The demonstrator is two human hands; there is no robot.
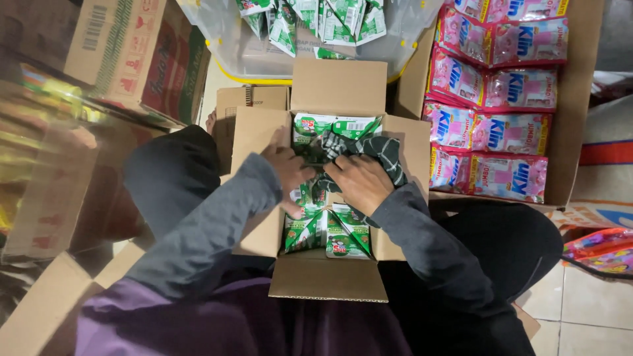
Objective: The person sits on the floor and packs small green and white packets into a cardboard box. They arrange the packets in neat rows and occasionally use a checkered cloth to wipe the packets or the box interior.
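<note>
Both hands are inside the open cardboard box (330, 89) between the person's knees. The left hand (288, 168) presses flat, fingers loose, on the green sachets (333, 125). The right hand (359, 183) clenches a dark bundle (382, 150) (I cannot tell of what). I judge that the tight rows can buckle under pressing, and thin sachets (339, 238) may crease or slip against the box wall.

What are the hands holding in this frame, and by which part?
Both the left hand and the right hand press into the green sachets inside the open cardboard box; their fingers are hidden, so a grip cannot be told.
</note>
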